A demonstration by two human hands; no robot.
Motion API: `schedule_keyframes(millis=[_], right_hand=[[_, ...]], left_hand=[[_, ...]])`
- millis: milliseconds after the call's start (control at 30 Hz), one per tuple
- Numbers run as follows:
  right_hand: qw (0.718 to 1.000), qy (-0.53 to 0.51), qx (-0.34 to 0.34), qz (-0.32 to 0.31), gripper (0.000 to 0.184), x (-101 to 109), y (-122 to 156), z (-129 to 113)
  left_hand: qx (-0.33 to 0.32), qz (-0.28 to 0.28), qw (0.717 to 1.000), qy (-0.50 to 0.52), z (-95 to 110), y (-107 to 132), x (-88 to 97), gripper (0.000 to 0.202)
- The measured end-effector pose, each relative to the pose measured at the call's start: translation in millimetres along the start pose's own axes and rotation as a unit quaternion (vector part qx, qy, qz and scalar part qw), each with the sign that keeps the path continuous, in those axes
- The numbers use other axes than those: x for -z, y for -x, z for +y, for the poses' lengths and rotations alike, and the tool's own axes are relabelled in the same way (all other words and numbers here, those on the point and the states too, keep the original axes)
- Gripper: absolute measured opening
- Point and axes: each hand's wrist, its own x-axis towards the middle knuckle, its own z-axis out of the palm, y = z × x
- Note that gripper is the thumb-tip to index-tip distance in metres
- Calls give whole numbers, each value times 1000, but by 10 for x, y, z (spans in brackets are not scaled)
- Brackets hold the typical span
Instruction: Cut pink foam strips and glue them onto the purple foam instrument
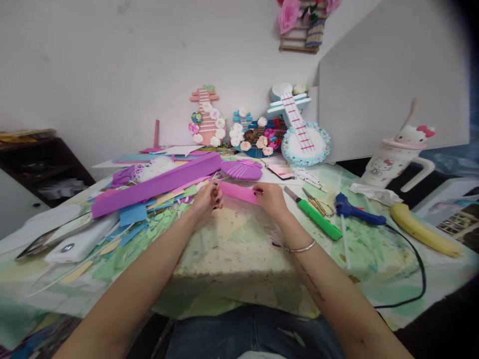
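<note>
My left hand (pixel 208 198) and my right hand (pixel 270 198) both pinch the ends of a pink foam strip (pixel 238 192), holding it just above the table between them. Fingers of both hands are curled closed on the strip. A silver bangle (pixel 301 247) sits on my right wrist. A long purple foam roll (pixel 157 183) lies to the left of my left hand. Right of my right hand lie a green utility knife (pixel 316 218), scissors (pixel 319 203) and a blue glue gun (pixel 357 211).
Foam scraps (pixel 149 222) litter the left side. A white power bank (pixel 80 243) and a tablet lie at far left. Foam guitar crafts (pixel 299 127) stand at the back. A cat-themed mug (pixel 396 154) and a banana (pixel 421 229) sit at right. The black cord (pixel 415 269) loops near the table edge.
</note>
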Motion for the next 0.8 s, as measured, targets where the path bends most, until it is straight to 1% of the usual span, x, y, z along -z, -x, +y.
schedule_keyframes(millis=[200, 333, 400, 533, 667, 800], right_hand=[[992, -20, 65, -105, 22, -8, 17, -41], [984, -18, 99, -150, 24, 5, 38, -68], [981, -15, 108, -162, 25, 7, 47, -80], [977, -11, 122, -177, 22, -1, 53, -89], [966, -29, 158, -201, 20, -26, 43, -62], [961, -49, 171, -210, 22, -33, 33, -32]], left_hand=[[-16, 13, 999, -37, 36, 29, 15, 34], [-15, 34, 996, -81, 13, 14, 64, 32], [-16, 47, 993, -106, -4, 3, 87, 29], [-24, 86, 984, -154, -11, -3, 112, 22], [-21, 124, 976, -177, 13, 2, 111, 13], [5, 132, 976, -174, 16, -4, 107, 16]])
